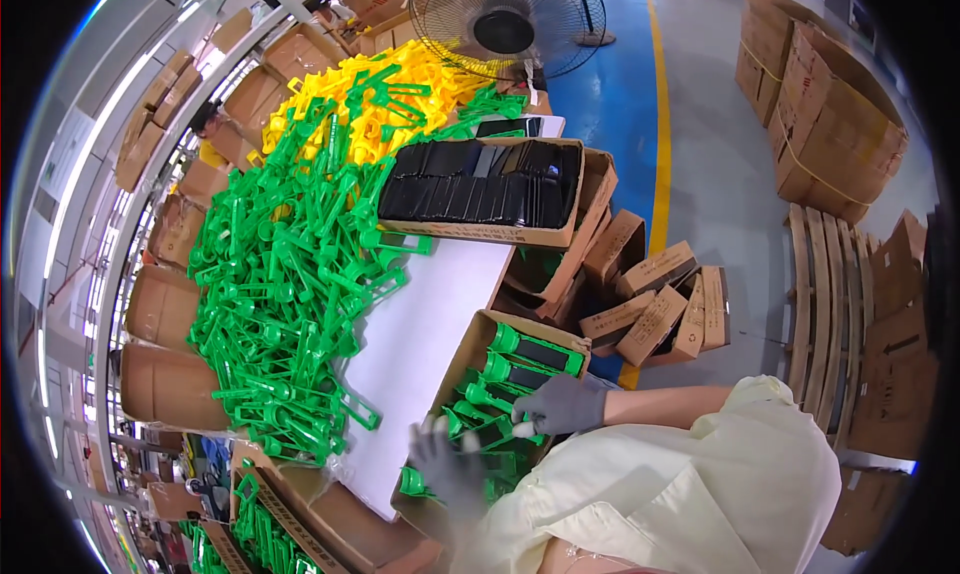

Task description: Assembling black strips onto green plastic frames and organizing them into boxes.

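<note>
My left hand (446, 469), in a grey glove with pale fingertips, is over the near left side of an open cardboard box (468, 336). Its fingers are spread and slightly blurred, with nothing visibly held. Inside the box lie green plastic parts (520, 346), some with a black flat panel set in them. My right hand (562, 406), gloved the same way, reaches in from the right over the box. Its fingers are curled down against the green parts; whatever is between them is hidden.
Left of the white tabletop (430, 314) lies a big heap of green plastic parts (290, 294), with yellow parts (400, 94) behind. A carton of black flat panels (480, 189) stands beyond my box. A fan (503, 32), small cartons (655, 324) and a wooden pallet (825, 304) are farther off.
</note>
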A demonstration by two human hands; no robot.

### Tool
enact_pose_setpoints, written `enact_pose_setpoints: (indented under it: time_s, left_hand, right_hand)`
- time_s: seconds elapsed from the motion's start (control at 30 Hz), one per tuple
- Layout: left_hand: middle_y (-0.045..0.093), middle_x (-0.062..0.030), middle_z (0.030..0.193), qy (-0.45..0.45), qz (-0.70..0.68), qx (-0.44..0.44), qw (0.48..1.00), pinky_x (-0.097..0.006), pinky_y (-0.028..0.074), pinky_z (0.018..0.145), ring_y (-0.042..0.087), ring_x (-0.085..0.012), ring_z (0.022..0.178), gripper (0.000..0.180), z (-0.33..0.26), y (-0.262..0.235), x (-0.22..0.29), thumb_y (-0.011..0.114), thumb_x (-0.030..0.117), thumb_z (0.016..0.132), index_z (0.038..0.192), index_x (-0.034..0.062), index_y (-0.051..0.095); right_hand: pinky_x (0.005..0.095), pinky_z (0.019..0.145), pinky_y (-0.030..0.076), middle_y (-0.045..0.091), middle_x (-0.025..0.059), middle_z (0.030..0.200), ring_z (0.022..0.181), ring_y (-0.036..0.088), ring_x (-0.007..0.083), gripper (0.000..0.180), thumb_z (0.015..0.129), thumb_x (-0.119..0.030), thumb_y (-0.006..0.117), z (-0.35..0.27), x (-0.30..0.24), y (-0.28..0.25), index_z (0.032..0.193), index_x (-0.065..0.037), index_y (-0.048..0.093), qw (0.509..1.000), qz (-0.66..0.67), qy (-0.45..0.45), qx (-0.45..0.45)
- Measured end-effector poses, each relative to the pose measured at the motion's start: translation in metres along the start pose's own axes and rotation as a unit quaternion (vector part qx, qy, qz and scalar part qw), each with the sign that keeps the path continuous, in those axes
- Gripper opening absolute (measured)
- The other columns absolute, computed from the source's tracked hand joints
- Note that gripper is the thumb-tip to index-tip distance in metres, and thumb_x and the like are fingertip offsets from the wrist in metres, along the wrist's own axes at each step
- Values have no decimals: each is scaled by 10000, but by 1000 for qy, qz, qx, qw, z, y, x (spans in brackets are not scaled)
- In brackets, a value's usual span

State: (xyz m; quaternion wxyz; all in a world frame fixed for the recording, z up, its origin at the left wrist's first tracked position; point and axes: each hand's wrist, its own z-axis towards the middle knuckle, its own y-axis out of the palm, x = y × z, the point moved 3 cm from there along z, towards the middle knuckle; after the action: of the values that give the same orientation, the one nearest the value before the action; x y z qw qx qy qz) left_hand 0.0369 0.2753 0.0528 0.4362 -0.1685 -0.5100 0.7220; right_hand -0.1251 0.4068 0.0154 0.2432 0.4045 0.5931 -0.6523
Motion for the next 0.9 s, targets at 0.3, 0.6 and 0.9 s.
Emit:
enact_pose_setpoints:
  time_s: [0.3,0.6,0.9]
  left_hand:
    - [580,-163,1172,149,-114,-134,973,-530,361,972,474,-439,1140,345,-29,19,-19,619,209,758,1068,62,598]
    - [573,-207,1166,197,-149,-119,962,-538,395,942,495,-465,1102,358,-14,10,-14,569,271,815,1055,6,585]
    - [582,-204,1152,133,-149,-157,967,-514,432,906,537,-435,1053,352,-19,21,-33,587,279,816,1047,13,579]
  right_hand:
    - [305,712,525,671,21,875,785,659,176,278,751,-237,715,14,54,-205,1004,-170,621,935,-118,93,322]
    - [389,941,442,437,48,1344,1230,440,256,730,721,-284,729,127,122,-341,1353,-203,372,820,-569,26,58]
    - [395,1061,343,338,58,1443,1307,364,289,1018,589,-219,819,171,122,-339,1436,-294,260,795,-589,18,-144]
